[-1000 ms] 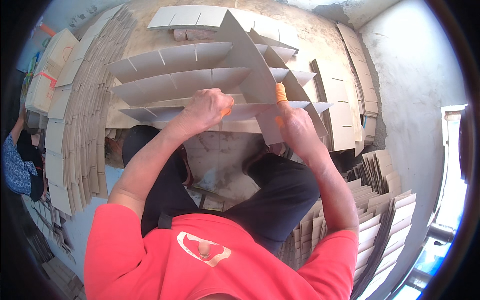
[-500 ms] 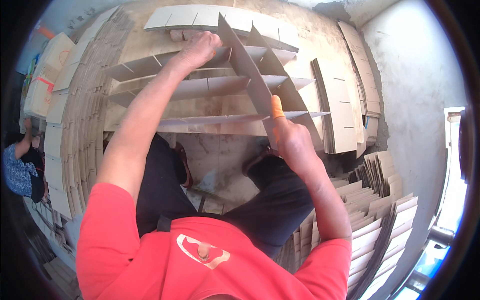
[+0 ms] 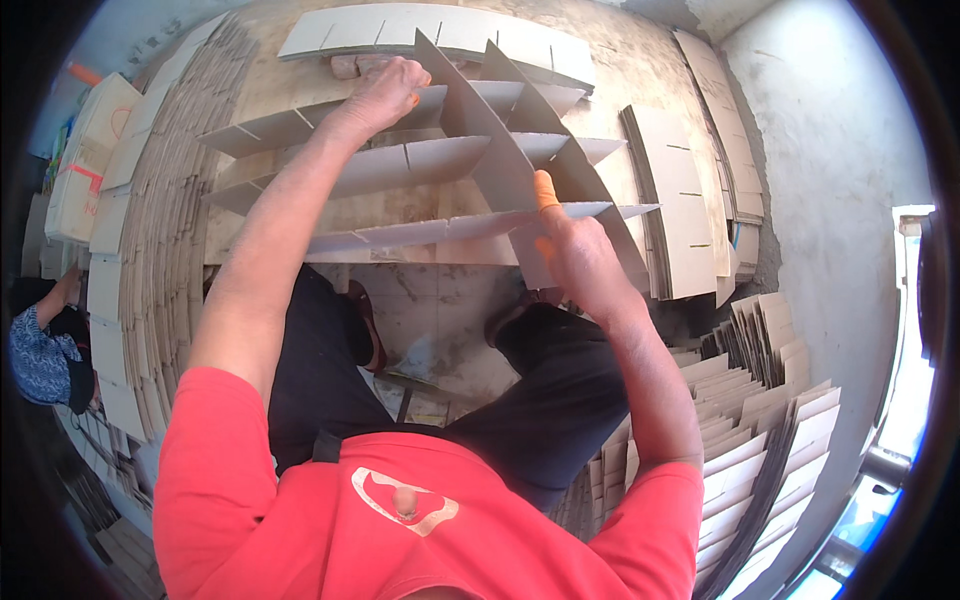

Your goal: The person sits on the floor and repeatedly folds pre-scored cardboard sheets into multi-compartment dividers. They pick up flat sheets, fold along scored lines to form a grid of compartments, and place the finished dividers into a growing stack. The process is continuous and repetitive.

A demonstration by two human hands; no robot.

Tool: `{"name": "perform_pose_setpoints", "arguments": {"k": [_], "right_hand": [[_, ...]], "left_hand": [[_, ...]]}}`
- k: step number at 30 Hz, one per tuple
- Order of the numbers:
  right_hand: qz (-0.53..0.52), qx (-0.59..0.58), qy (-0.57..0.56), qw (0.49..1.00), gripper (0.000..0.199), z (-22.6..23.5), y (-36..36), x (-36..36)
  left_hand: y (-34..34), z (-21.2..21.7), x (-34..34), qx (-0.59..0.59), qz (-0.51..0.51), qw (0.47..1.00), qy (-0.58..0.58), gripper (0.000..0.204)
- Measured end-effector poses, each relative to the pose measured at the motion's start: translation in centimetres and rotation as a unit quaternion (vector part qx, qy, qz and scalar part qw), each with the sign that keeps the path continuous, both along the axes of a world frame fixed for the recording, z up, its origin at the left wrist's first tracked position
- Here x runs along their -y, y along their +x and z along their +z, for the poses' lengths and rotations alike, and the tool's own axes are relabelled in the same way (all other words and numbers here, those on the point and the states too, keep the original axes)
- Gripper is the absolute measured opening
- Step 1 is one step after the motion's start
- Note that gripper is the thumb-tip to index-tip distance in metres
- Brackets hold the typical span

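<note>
Three long slotted cardboard strips lie across in front of me, the nearest strip (image 3: 410,236) close to the table edge. Two cross strips stand over them: the left cross strip (image 3: 490,130) and the right cross strip (image 3: 568,140), which together make a grid of dividers. My left hand (image 3: 388,94) is closed at the farthest long strip (image 3: 290,128), beside the left cross strip. My right hand (image 3: 582,252) is closed on the near end of the left cross strip, its thumb in an orange finger cover. Its other fingers are partly hidden.
Stacked slotted strips (image 3: 440,30) lie at the far side of the table (image 3: 620,60). Tall cardboard stacks (image 3: 170,200) line the left, another stack (image 3: 680,210) the right. More pieces (image 3: 740,480) stand at lower right, near the wall. Another person (image 3: 45,350) is at far left.
The left cross strip has shifted a little to the left, with my right hand moving slightly left and away from me. My left hand has moved slightly left.
</note>
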State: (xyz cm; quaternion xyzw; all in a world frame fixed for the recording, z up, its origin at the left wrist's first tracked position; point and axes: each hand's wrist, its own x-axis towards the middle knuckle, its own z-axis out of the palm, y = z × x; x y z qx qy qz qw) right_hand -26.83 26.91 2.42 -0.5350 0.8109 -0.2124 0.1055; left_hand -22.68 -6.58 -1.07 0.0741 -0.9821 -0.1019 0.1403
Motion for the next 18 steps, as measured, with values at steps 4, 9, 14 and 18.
{"name": "perform_pose_setpoints", "arguments": {"k": [4,9,14,18], "right_hand": [[0.004,-0.041,0.094,0.995,0.077,0.3,0.7,0.4],[0.01,0.007,0.076,0.997,0.056,1.3,-0.3,-0.3],[-0.281,-0.18,-0.157,0.929,0.024,-0.2,-5.9,-7.2],[-0.401,-0.293,0.109,0.861,0.045,-3.1,-8.8,-12.3]], "left_hand": [[-0.6,0.7,-0.1,0.048,-0.001,0.998,-0.027,0.02],[0.0,1.1,-1.3,-0.021,-0.02,0.999,0.025,0.025],[0.3,1.5,-2.5,-0.118,-0.139,0.977,-0.107,0.04],[-0.1,1.3,-2.3,0.003,-0.125,0.99,-0.061,0.051]]}}
